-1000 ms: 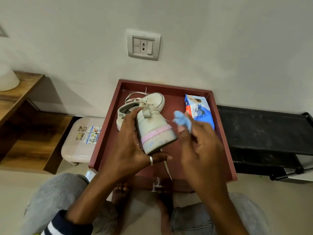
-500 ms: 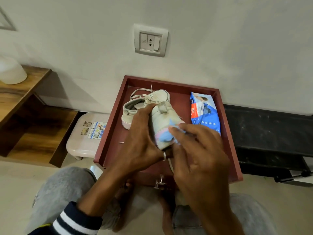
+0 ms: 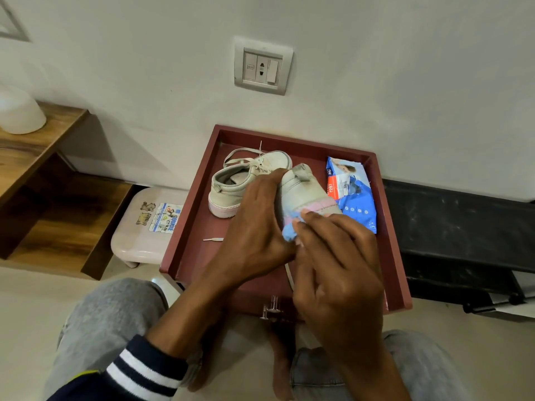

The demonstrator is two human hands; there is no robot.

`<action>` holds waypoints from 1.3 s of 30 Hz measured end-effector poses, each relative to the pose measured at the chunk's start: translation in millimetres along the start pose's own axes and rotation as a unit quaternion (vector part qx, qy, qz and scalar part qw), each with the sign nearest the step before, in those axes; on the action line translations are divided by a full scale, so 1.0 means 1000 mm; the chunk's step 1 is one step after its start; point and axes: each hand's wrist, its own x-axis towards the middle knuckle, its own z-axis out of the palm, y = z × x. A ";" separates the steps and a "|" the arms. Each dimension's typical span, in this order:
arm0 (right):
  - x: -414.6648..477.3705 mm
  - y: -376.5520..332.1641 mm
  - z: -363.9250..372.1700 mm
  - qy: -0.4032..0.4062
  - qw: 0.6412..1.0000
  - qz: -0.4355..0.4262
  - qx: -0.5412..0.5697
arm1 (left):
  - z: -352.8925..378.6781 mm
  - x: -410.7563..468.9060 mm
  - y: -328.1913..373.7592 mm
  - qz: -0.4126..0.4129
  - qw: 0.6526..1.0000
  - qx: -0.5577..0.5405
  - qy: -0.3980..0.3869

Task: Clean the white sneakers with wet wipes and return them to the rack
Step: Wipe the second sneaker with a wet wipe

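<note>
Blue wet wipe (image 3: 290, 232), pinched in the right hand (image 3: 335, 273), is pressed against the pink sole band of a white sneaker (image 3: 301, 192) that the left hand (image 3: 254, 238) grips at frame centre, heel upward, over the red tray (image 3: 191, 227). The step in hand appears to be wiping the sole edge; the next move likely calls for turning the shoe to reach unwiped sides. Inside the tray lie the second sneaker (image 3: 231, 183), upper centre, and a wipes packet (image 3: 351, 192), right.
</note>
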 end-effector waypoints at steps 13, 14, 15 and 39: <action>-0.007 -0.013 0.008 -0.033 0.994 -0.078 -0.075 | -0.001 -0.003 -0.009 -0.003 1.000 0.011 -0.008; -0.004 -0.009 0.006 -0.030 0.994 -0.078 -0.073 | -0.001 -0.004 -0.009 -0.002 1.000 0.013 -0.006; -0.002 -0.004 0.003 -0.022 0.995 -0.072 -0.070 | 0.000 -0.003 -0.006 -0.001 1.000 0.012 -0.004; 0.023 0.023 -0.007 0.024 0.986 0.147 0.076 | -0.004 -0.007 0.003 0.033 0.998 0.015 -0.053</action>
